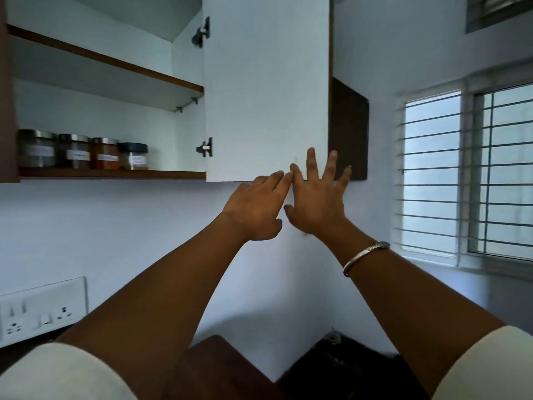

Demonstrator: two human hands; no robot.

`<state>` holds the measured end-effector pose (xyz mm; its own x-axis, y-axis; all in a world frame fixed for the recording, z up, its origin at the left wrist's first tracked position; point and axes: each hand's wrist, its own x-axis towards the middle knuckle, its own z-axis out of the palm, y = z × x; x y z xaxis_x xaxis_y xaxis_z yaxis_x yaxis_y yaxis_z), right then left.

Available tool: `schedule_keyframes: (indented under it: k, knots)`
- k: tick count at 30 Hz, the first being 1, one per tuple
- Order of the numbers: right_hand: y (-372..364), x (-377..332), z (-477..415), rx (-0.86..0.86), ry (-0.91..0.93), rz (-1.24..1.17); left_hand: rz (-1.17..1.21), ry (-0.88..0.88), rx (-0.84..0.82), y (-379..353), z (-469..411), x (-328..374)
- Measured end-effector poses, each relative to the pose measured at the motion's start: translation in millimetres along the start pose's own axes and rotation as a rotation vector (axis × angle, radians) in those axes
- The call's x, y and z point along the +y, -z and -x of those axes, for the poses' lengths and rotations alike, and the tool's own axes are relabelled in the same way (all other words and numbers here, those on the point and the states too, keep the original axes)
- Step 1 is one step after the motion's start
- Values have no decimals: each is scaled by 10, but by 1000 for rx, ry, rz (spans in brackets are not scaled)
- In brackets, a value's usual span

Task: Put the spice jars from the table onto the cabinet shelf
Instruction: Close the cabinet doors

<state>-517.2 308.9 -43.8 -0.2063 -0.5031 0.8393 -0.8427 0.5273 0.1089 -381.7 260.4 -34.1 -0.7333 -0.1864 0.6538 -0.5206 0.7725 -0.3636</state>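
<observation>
Several labelled spice jars (83, 153) stand in a row on the lower cabinet shelf (112, 174) at the left; one holds red powder (105, 154), and one has a dark lid (134, 156). The white cabinet door (266, 88) hangs open, swung out to the right of the shelf. My left hand (255, 209) reaches up with its fingertips at the door's bottom edge. Beside it, my right hand (317, 197) lies flat with spread fingers against the lower right corner of the door. Neither hand holds anything.
An upper shelf (109, 62) is bare. A switch and socket panel (43, 310) sits on the wall at lower left. A barred window (467, 174) is on the right. Dark wooden furniture (207, 368) lies below my arms.
</observation>
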Motion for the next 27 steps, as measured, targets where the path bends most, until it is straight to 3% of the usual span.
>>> schedule_keyframes:
  k: [3,8,17,22,27]
  knots:
    - [-179,340,-109,-68,-41,-119,-16,-1,51,-167,-358,249]
    - [-523,574,-216,-114,66,-395,-84,7,-6,-380,-789,415]
    - [-834,560,-290,65,45,-573,-145,81,8,-534,-1018,406]
    - [-710,504,-284,278,87,-645,-155,113,85,-402,-970,384]
    - [-456,282,-314,261,27,-1203,-243,132,213,-139,-749,276]
